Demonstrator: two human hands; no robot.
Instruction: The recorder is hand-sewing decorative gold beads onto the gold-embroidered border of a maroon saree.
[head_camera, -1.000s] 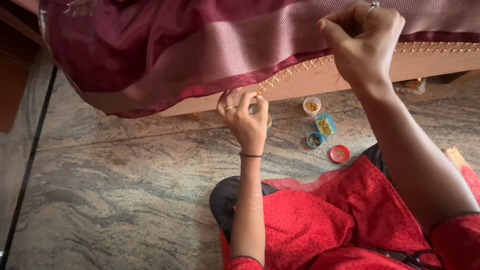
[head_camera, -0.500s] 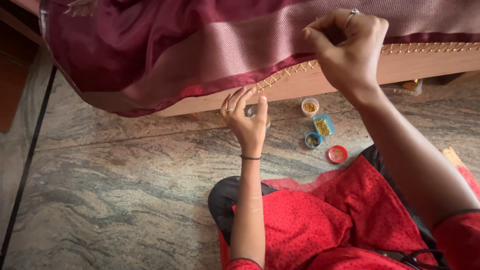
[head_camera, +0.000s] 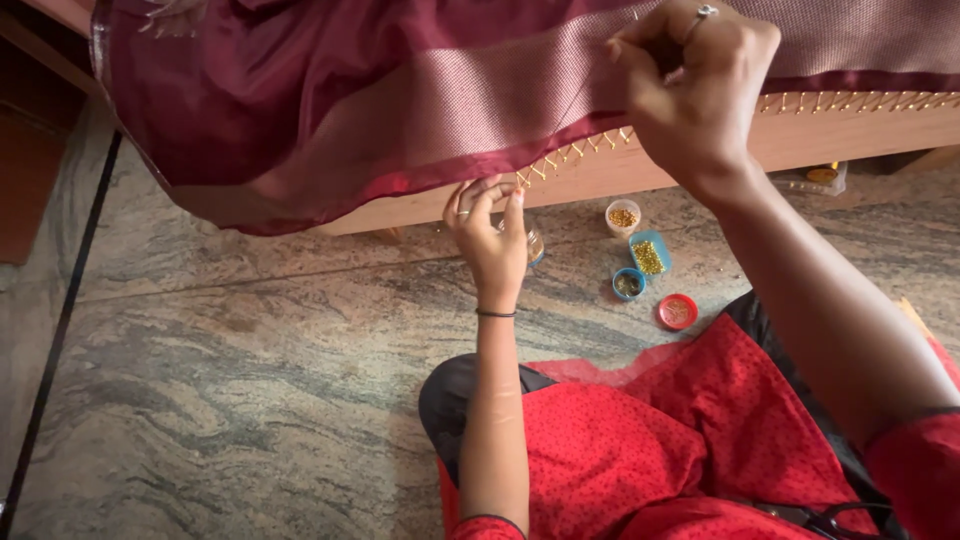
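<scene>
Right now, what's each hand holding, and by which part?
The left hand pinches the maroon fabric at its lower hem, beside the gold bead edging. The right hand is pinched shut above the fabric's pale band; whatever it grips is too small to tell.

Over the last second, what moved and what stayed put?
The right hand drifted left along the maroon cloth, fingers pinched as before. The left hand rose slightly to the beaded hem and holds it there. The small bead containers on the stone floor did not move; nothing was let go.
</scene>
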